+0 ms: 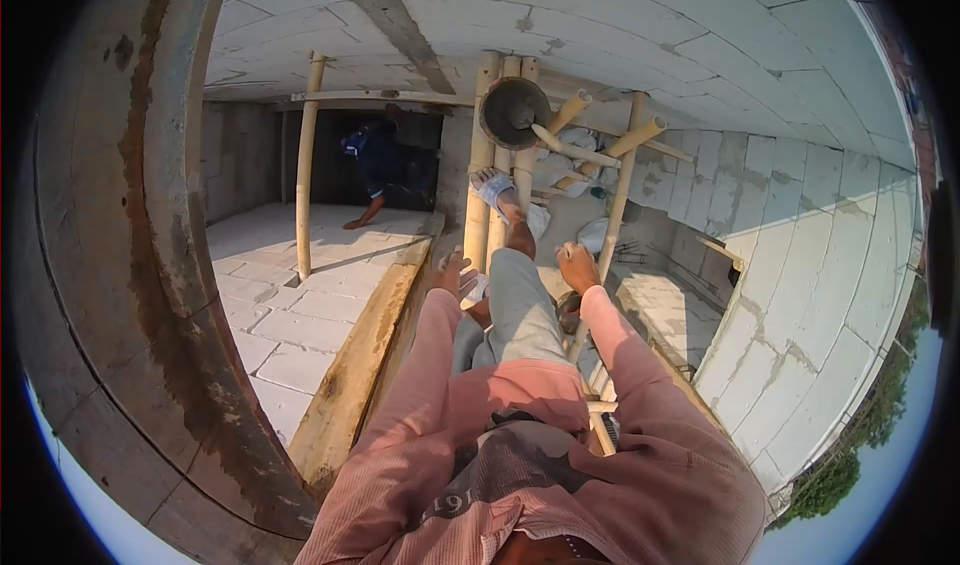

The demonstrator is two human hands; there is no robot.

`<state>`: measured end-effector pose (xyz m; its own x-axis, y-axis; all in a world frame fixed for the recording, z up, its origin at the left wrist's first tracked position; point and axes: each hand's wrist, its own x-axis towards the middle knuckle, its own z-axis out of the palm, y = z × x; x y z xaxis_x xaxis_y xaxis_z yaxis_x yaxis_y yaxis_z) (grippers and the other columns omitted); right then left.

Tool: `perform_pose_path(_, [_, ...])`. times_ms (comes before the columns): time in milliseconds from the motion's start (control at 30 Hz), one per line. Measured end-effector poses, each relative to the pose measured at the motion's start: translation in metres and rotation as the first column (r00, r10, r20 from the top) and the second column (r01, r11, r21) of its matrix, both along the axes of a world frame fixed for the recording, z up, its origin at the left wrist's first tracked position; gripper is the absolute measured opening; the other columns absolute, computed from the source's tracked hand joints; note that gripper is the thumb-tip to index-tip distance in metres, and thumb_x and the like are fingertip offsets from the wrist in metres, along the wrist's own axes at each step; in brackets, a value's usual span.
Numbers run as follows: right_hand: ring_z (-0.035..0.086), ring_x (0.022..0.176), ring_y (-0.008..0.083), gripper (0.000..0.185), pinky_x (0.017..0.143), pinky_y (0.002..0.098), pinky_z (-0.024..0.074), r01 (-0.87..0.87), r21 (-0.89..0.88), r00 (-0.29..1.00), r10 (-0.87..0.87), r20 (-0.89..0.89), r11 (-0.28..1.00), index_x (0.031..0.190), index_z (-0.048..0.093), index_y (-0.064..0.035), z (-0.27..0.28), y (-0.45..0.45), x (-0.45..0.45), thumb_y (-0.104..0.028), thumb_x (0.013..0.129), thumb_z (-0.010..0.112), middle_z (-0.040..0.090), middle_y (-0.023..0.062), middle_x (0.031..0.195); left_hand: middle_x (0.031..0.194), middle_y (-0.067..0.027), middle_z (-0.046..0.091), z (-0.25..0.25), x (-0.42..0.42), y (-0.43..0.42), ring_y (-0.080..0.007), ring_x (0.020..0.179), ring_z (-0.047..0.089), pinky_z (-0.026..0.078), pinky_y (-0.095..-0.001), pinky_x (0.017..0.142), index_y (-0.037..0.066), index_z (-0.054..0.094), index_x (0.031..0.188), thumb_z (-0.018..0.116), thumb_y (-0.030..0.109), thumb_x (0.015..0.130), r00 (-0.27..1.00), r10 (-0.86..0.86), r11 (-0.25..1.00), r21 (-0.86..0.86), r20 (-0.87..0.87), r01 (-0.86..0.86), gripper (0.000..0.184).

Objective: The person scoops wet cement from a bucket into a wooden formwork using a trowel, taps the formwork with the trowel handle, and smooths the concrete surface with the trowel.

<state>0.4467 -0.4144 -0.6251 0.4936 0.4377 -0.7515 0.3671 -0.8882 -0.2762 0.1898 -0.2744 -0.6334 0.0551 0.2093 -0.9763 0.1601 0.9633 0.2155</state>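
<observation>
My left hand (452,274) hangs beside my left knee with its fingers loosely bent and apart, and nothing shows in it. On the other side of my raised leg, my right hand (577,268) is closed, its knuckles up. It overlaps a slanting bamboo pole (618,200); whether the fingers grip the pole is hidden. A dark bucket (512,113) with grey, mortar-like material inside stands ahead on bamboo poles. My sandalled foot (492,191) rests on the bamboo poles (477,205) just below the bucket.
A person in dark clothes (385,165) leans by a dark opening at left, one hand on the pale block surface (300,305). A wooden board (365,355) edges it. An upright bamboo post (308,165) stands there. Block walls (800,235) rise at right; a drop lies below the poles.
</observation>
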Motion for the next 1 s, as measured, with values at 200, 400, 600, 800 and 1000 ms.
perform_pose_path(200, [0.051,0.13,0.0451,0.044,0.107,0.0563,0.0439,-0.014,0.016,0.996,0.013,0.089,1.0,0.132,0.061,-0.0073,-0.173,0.094,0.078,-0.037,0.1,0.053,0.054,0.0219,0.138,0.145,-0.013,0.053,-0.17,0.071,0.076,-0.0363,0.129,0.054,0.048,-0.0526,0.101,0.014,0.035,0.155,0.07,0.063,0.087,0.98,-0.199,0.98,0.006,-0.009,0.199,0.09])
perform_pose_path(400, [0.049,0.13,0.0397,0.043,0.109,0.0547,0.0395,-0.308,-0.103,0.858,0.323,0.4,0.946,0.127,0.066,-0.0107,-0.291,0.199,0.132,-0.041,0.097,0.059,0.054,0.0169,0.136,0.155,-0.02,0.036,-0.316,0.17,0.145,-0.0382,0.142,0.041,0.036,-0.0486,0.114,0.017,0.016,0.161,0.076,0.064,0.081,0.965,-0.227,0.967,0.145,0.128,0.208,0.111])
perform_pose_path(600, [0.044,0.136,0.0382,0.046,0.111,0.0572,0.0362,-0.486,-0.217,0.773,0.533,0.345,0.846,0.123,0.069,-0.0086,-0.362,0.237,0.153,-0.043,0.093,0.065,0.051,0.0181,0.14,0.138,-0.0216,0.053,-0.403,0.222,0.162,-0.037,0.126,0.057,0.05,-0.0517,0.105,0.001,0.035,0.145,0.069,0.037,0.091,0.942,-0.068,0.983,0.185,0.329,0.006,0.073])
perform_pose_path(800, [0.056,0.127,0.0449,0.067,0.108,0.0583,0.0431,-0.35,-0.216,0.898,0.392,0.199,0.911,0.143,0.049,-0.0044,-0.322,0.251,0.15,-0.04,0.09,0.067,0.055,0.0197,0.137,0.119,-0.0198,0.063,-0.385,0.216,0.172,-0.0361,0.106,0.068,0.064,-0.0482,0.089,-0.007,0.048,0.126,0.055,0.013,0.093,0.949,0.031,0.972,0.213,0.315,-0.103,0.04])
perform_pose_path(1000, [0.066,0.114,0.0413,0.048,0.095,0.0569,0.0516,-0.649,-0.07,0.718,0.641,0.273,0.757,0.137,0.052,-0.0044,-0.165,0.223,0.127,-0.028,0.097,0.062,0.064,0.017,0.118,0.118,-0.0163,0.062,-0.319,0.146,0.122,-0.0321,0.105,0.068,0.066,-0.0451,0.082,0.002,0.049,0.131,0.054,0.01,0.09,0.998,-0.004,0.936,0.352,0.065,-0.019,0.042])
